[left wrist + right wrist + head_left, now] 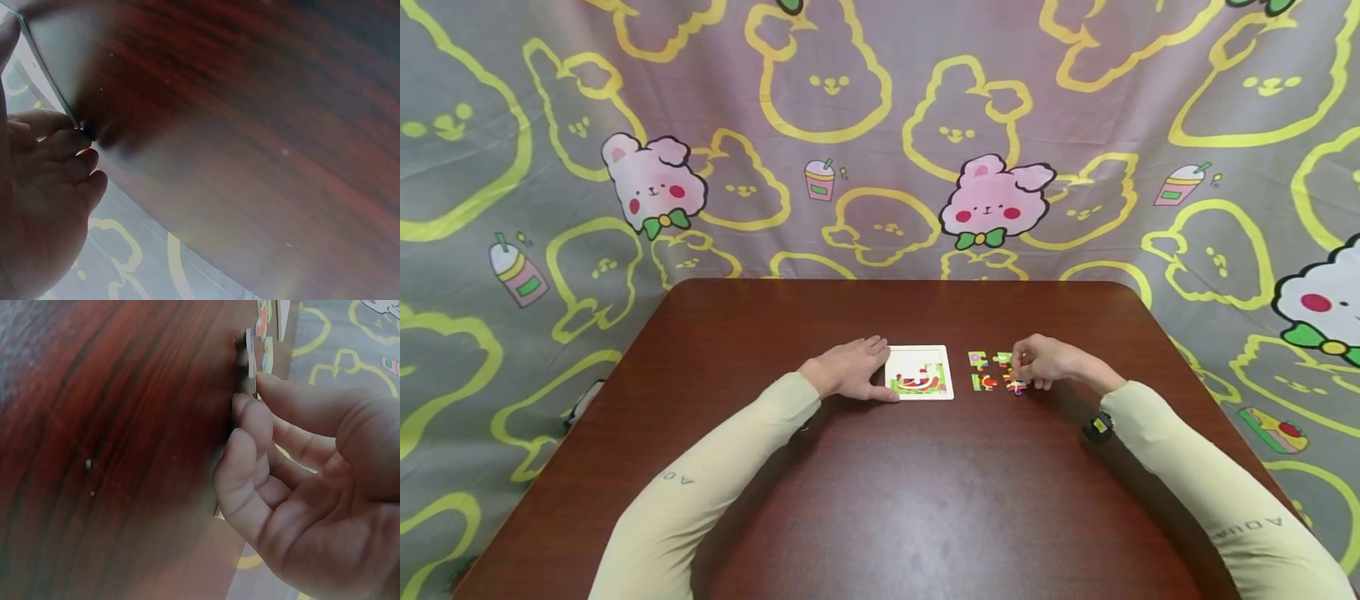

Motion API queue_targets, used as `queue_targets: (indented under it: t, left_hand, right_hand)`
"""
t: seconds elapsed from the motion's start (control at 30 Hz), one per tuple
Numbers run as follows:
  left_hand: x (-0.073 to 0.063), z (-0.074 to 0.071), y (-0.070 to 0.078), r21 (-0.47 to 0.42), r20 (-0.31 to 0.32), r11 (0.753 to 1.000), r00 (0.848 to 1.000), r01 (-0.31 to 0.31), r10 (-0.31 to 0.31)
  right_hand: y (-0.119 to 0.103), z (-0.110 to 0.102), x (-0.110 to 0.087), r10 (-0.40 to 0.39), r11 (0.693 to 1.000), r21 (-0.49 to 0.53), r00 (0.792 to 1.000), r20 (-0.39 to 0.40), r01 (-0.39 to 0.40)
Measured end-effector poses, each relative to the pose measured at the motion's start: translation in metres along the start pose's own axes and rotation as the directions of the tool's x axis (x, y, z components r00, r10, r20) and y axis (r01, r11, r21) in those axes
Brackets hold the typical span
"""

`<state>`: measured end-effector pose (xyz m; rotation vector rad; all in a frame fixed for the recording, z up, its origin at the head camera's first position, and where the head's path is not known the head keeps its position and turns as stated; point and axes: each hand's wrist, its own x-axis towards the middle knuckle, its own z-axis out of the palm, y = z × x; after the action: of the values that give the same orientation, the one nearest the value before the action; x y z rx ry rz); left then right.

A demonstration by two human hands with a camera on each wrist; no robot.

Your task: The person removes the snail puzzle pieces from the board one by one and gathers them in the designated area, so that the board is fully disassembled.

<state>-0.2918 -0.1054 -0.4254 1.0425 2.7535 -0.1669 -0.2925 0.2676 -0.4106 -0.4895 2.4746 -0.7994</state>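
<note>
A white-framed jigsaw puzzle board point(917, 396) lies flat on the table, with a partly filled red, blue and green picture at its lower part. My left hand point(852, 369) rests at the board's left edge, its fingers straight toward the upper corner and its thumb at the lower one. In the left wrist view that hand point(47, 181) touches the board's thin edge point(47, 72). To the right of the board, my right hand point(1043, 360) pinches a puzzle piece point(251, 356) between thumb and fingertips, seen edge-on in the right wrist view. Its picture is mostly hidden.
Other loose puzzle pieces lie between the board and my right hand, among them a green one with a flower point(977, 359) and one with a red shape point(985, 382). A dark wooden table point(880, 492) carries everything. Behind it hangs a patterned curtain point(880, 167).
</note>
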Motion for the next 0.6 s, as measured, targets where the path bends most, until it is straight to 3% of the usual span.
queue_targets:
  t: [0.33,0.6]
  left_hand:
    - [-0.0009,-0.0013,0.0003,-0.014,0.006,1.0,1.0,0.006,-0.006]
    - [-0.0008,-0.0013,0.001,-0.013,0.009,1.0,1.0,0.012,-0.012]
  right_hand:
    - [-0.0031,0.0017,0.0033,0.023,0.997,-0.069,1.0,-0.006,-0.023]
    - [-0.0093,0.007,0.0084,-0.077,0.993,-0.1,0.994,-0.073,0.07]
